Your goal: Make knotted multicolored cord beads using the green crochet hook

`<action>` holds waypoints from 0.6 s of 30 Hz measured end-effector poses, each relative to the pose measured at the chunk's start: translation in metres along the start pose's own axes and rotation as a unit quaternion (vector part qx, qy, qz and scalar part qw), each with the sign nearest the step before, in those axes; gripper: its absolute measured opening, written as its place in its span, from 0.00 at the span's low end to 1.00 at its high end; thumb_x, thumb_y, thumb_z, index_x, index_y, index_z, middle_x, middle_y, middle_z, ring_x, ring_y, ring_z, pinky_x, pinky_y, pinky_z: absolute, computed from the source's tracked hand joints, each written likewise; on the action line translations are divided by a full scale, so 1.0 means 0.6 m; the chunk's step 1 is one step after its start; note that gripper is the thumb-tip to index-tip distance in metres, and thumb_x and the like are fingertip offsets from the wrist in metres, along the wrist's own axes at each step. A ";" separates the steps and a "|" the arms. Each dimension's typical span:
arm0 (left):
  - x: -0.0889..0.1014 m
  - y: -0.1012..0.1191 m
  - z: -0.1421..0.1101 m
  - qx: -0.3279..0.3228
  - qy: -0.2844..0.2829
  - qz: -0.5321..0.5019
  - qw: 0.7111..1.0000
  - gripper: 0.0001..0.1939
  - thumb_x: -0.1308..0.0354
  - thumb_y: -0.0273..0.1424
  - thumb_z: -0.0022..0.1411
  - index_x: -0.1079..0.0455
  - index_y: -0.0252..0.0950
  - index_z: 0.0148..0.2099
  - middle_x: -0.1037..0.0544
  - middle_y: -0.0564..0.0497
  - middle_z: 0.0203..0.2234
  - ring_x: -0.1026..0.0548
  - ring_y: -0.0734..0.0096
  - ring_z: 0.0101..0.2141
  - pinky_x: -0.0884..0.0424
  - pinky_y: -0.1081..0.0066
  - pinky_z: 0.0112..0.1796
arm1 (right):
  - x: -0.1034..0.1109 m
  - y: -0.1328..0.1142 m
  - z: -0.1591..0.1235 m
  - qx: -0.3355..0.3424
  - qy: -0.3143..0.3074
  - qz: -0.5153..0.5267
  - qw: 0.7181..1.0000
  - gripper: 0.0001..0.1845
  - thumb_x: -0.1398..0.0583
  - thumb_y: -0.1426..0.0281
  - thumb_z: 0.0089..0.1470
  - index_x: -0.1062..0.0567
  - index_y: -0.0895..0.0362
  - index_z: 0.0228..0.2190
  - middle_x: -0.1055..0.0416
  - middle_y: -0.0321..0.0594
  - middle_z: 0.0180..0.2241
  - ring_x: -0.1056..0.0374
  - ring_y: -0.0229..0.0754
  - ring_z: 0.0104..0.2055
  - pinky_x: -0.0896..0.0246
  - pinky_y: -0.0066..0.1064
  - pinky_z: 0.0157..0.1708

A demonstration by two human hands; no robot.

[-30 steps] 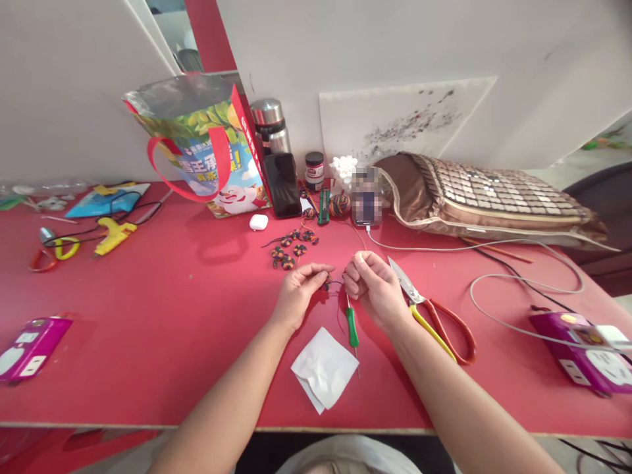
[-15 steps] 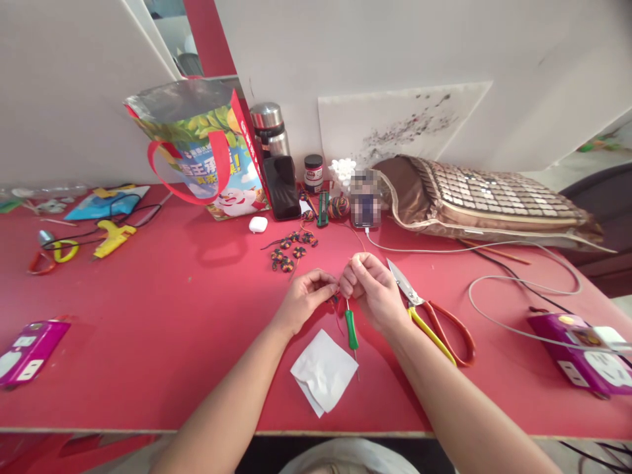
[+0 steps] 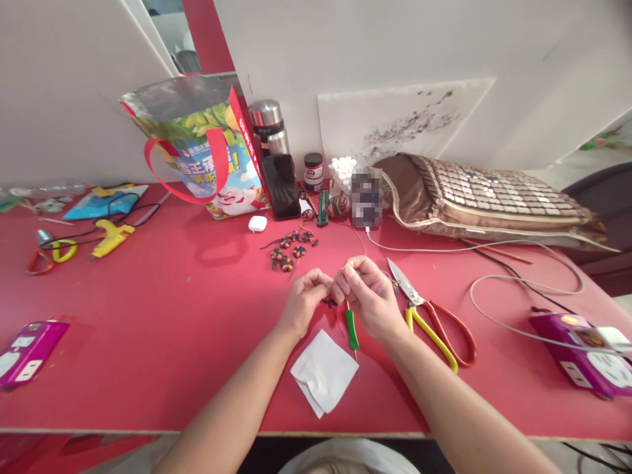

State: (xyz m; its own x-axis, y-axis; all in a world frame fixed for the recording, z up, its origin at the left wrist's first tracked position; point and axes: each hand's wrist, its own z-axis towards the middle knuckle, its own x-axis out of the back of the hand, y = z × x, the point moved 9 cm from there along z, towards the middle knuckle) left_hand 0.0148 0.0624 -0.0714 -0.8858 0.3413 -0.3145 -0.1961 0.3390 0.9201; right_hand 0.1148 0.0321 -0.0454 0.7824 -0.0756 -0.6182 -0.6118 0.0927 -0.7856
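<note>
My left hand (image 3: 307,299) is closed, thumb against fingers, on a small piece of multicoloured yarn work (image 3: 329,303) that is mostly hidden. Close beside it, nearly touching, my right hand (image 3: 369,293) is pinched on the yarn (image 3: 366,250), a thin strand of which runs back across the table. A crochet hook with a green handle (image 3: 351,329) lies below my right hand, its upper end partly covered. Several small multicoloured crocheted pieces (image 3: 287,264) rest beyond my left hand. Scissors (image 3: 428,309) with red and yellow handles lie to the right of my right hand.
A folded white tissue (image 3: 324,373) lies between my forearms. At the back stand a shopping bag (image 3: 207,158), a black phone (image 3: 282,187), a yarn ball (image 3: 338,207) and a brown cushion (image 3: 494,197). A charging cable (image 3: 474,289) loops at right near a purple power strip (image 3: 582,352).
My left hand has shifted slightly, and my right hand has tilted a little toward it, its pinch slightly lower. The hook and tissue lie as before.
</note>
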 end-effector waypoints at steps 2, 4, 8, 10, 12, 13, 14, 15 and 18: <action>0.000 -0.001 -0.001 -0.002 0.009 -0.004 1.000 0.03 0.40 0.28 0.46 0.31 0.36 0.23 0.26 0.53 0.18 0.31 0.73 0.25 0.37 0.72 0.32 | 0.002 -0.003 0.000 0.011 0.006 -0.004 1.000 0.13 0.33 0.61 0.60 0.30 0.53 0.32 0.37 0.28 0.22 0.39 0.35 0.25 0.41 0.31 0.30; -0.003 -0.003 -0.002 -0.001 0.011 -0.010 1.000 0.04 0.40 0.28 0.46 0.32 0.36 0.22 0.27 0.54 0.19 0.31 0.73 0.26 0.36 0.72 0.32 | 0.005 -0.008 -0.001 0.021 0.015 -0.003 1.000 0.12 0.33 0.62 0.60 0.30 0.53 0.32 0.37 0.28 0.22 0.39 0.35 0.25 0.41 0.31 0.30; -0.011 -0.007 -0.004 0.006 0.007 -0.034 0.999 0.05 0.39 0.27 0.45 0.33 0.36 0.21 0.27 0.53 0.21 0.31 0.73 0.27 0.35 0.71 0.34 | 0.010 -0.015 0.000 0.021 0.042 0.017 0.999 0.14 0.31 0.62 0.57 0.30 0.52 0.31 0.40 0.27 0.21 0.41 0.34 0.23 0.43 0.30 0.27; -0.012 -0.007 -0.006 0.009 0.003 -0.050 0.999 0.05 0.38 0.28 0.45 0.32 0.36 0.23 0.27 0.53 0.22 0.31 0.73 0.28 0.35 0.71 0.35 | 0.012 -0.019 0.001 0.017 0.051 0.025 0.998 0.15 0.30 0.61 0.55 0.30 0.52 0.31 0.41 0.27 0.21 0.41 0.34 0.23 0.43 0.30 0.26; -0.015 -0.009 -0.008 0.020 -0.012 -0.059 0.998 0.07 0.35 0.29 0.48 0.31 0.36 0.25 0.27 0.53 0.23 0.31 0.73 0.28 0.35 0.71 0.35 | 0.015 -0.025 0.004 0.017 0.055 0.029 0.998 0.15 0.30 0.61 0.55 0.31 0.52 0.30 0.41 0.27 0.21 0.40 0.34 0.23 0.43 0.30 0.27; -0.016 -0.009 -0.009 0.026 -0.020 -0.059 0.998 0.08 0.34 0.31 0.49 0.30 0.36 0.27 0.27 0.53 0.23 0.31 0.73 0.29 0.35 0.71 0.35 | 0.017 -0.029 0.006 0.018 0.056 0.030 0.998 0.15 0.30 0.62 0.55 0.31 0.52 0.30 0.41 0.27 0.21 0.40 0.34 0.23 0.42 0.30 0.28; -0.016 -0.010 -0.010 0.032 -0.027 -0.058 0.997 0.09 0.32 0.32 0.50 0.30 0.35 0.28 0.27 0.53 0.24 0.31 0.73 0.29 0.35 0.71 0.35 | 0.019 -0.032 0.008 0.021 0.056 0.031 0.998 0.15 0.30 0.62 0.55 0.31 0.52 0.30 0.41 0.28 0.22 0.40 0.34 0.24 0.41 0.31 0.29; -0.015 -0.010 -0.010 0.036 -0.031 -0.054 0.997 0.11 0.31 0.34 0.50 0.29 0.35 0.29 0.26 0.53 0.25 0.30 0.73 0.29 0.35 0.72 0.35 | 0.020 -0.034 0.010 0.022 0.055 0.033 0.998 0.15 0.30 0.63 0.55 0.32 0.52 0.30 0.41 0.28 0.22 0.40 0.34 0.24 0.41 0.31 0.29; -0.010 -0.006 -0.009 0.029 -0.029 -0.039 0.998 0.14 0.28 0.35 0.49 0.29 0.35 0.32 0.26 0.53 0.26 0.32 0.76 0.27 0.37 0.73 0.32 | 0.026 -0.035 0.014 0.019 0.052 0.024 0.998 0.14 0.30 0.62 0.54 0.31 0.52 0.31 0.41 0.27 0.21 0.40 0.34 0.23 0.41 0.31 0.29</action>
State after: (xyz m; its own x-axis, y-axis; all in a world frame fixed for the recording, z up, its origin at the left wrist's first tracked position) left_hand 0.0182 0.0545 -0.0714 -0.8427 0.3609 -0.3995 -0.2374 0.4170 0.8774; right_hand 0.1409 0.0372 -0.0382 0.7347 -0.1723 -0.6561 -0.6419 0.1365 -0.7546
